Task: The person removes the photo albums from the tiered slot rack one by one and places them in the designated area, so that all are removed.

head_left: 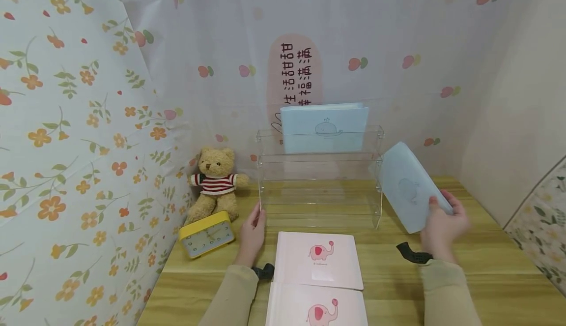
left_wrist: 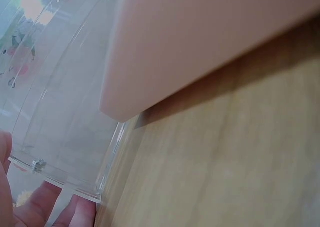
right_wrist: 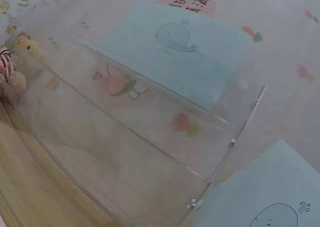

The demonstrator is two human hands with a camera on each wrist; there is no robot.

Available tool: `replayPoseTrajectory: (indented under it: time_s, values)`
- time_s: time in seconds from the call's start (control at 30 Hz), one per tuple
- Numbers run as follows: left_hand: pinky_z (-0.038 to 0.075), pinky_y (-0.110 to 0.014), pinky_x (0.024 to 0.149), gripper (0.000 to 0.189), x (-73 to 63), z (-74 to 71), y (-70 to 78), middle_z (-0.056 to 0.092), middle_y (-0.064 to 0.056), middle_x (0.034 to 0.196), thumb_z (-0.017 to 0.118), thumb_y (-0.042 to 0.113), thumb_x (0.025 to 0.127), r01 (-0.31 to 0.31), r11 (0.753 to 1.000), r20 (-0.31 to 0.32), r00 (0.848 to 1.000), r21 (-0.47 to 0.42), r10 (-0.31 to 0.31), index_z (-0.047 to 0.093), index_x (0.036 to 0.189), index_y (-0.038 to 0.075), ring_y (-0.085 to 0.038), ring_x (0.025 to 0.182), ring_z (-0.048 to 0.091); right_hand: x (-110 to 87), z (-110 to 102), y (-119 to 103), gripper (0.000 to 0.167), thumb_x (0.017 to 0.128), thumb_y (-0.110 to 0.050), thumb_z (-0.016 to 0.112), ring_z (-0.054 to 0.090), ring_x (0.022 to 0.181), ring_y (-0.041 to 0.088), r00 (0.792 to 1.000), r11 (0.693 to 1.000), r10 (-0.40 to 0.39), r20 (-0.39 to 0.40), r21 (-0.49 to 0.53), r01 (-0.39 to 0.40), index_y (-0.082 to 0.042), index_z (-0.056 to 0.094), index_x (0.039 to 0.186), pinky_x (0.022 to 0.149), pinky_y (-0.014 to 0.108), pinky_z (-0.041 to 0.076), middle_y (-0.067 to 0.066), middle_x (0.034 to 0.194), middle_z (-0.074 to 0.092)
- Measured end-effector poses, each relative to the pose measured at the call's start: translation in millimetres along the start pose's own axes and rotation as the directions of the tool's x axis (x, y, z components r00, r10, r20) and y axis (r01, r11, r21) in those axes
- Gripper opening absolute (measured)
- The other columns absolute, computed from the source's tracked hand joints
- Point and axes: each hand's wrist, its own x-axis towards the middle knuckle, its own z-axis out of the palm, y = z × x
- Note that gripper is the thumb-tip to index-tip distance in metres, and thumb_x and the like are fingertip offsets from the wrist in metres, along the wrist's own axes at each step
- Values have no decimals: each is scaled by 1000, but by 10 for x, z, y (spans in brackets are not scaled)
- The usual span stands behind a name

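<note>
A clear acrylic tiered rack (head_left: 320,158) stands on the table. My left hand (head_left: 253,233) grips its left side panel; in the left wrist view, fingers (left_wrist: 37,207) wrap the panel's edge. At the right, my right hand (head_left: 444,225) pinches a light blue whale-print album (head_left: 400,181) by its lower right edge. This album is tilted beside the rack's right end, and the right wrist view shows only part of it, without the hand. Another blue whale album (head_left: 305,119) sits upright on the top tier. Two pink elephant albums (head_left: 294,252) lie before the rack.
A teddy bear (head_left: 215,173) in a striped sweater sits left of the rack, behind a yellow alarm clock (head_left: 207,235). Printed cloth (head_left: 212,36) hangs at the back and left. A pale wall (head_left: 499,95) borders the table (head_left: 491,262) at the right.
</note>
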Motion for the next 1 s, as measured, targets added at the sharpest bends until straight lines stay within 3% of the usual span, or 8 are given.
replayPoseTrajectory:
  time_s: [0.43, 0.6, 0.83, 1.0]
  values:
    - [57, -59, 111, 50, -2, 0, 25, 68, -10, 155, 60, 39, 115, 20, 1000, -6, 1000, -3, -20, 57, 163, 24, -35, 133, 70, 9, 37, 243, 26, 107, -11, 71, 59, 112, 9, 998, 987, 7, 65, -160, 4, -18, 75, 131, 81, 17, 55, -11, 122, 58]
    - [58, -59, 109, 49, -14, 10, 0, 71, -13, 151, 60, 37, 115, 10, 1000, -13, 1000, 5, -10, 58, 162, 24, -36, 131, 72, 14, 12, 324, 23, 109, -12, 68, 61, 111, 8, 997, 980, -35, 68, -195, 48, -17, 75, 130, 80, 13, 55, -11, 120, 59]
    - [62, -51, 97, 50, -16, 17, -4, 76, -19, 140, 58, 43, 115, -59, 996, -52, 997, 66, 62, 62, 158, 18, -34, 118, 76, 74, -36, 408, 25, 109, -7, 65, 60, 105, 5, 990, 967, -97, 98, -225, 117, -15, 75, 131, 77, 9, 53, -10, 114, 60]
    - [59, -56, 104, 50, -15, 10, 20, 74, -16, 144, 59, 39, 115, -11, 1000, -26, 1000, 29, 12, 59, 161, 20, -35, 125, 73, 122, -65, 460, 26, 107, -6, 69, 54, 91, 7, 979, 949, -158, 128, -253, 186, -10, 75, 132, 67, 8, 49, -7, 108, 57]
